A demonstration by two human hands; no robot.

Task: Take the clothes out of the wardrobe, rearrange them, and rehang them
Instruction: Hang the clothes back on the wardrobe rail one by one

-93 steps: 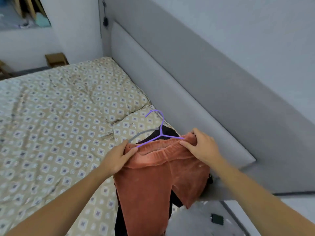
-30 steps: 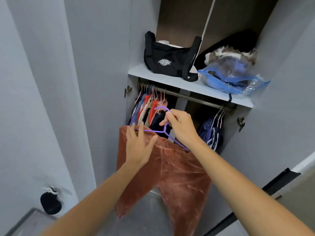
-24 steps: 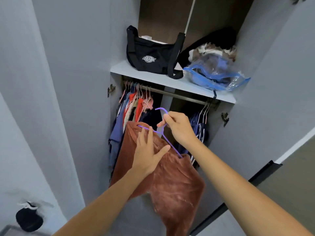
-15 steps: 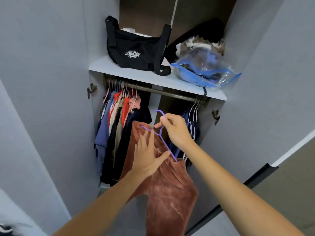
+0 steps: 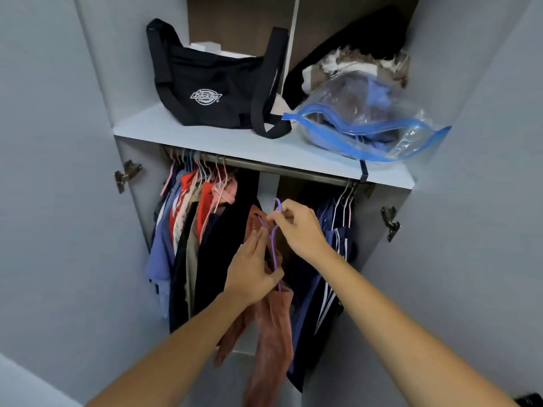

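Observation:
Rust-coloured trousers (image 5: 273,333) hang from a purple hanger (image 5: 273,245), turned edge-on toward the open wardrobe. My right hand (image 5: 296,227) pinches the hanger just below its hook, a little under the metal rail (image 5: 293,171). My left hand (image 5: 252,271) holds the trousers' waistband against the hanger, thumb over the fabric. The hook is below the rail, in the gap between two groups of hung clothes.
Several garments (image 5: 191,230) hang at the rail's left end, navy striped clothes (image 5: 332,259) at its right. On the shelf (image 5: 205,139) above sit a black bag (image 5: 211,89) and a clear zip bag (image 5: 361,118) of clothes. Grey doors (image 5: 58,201) stand open both sides.
I turned from the bed to the wardrobe and stepped closer. The trousers on the hanger rotated edge-on and moved up into the gap between the hung clothes, both hands still holding.

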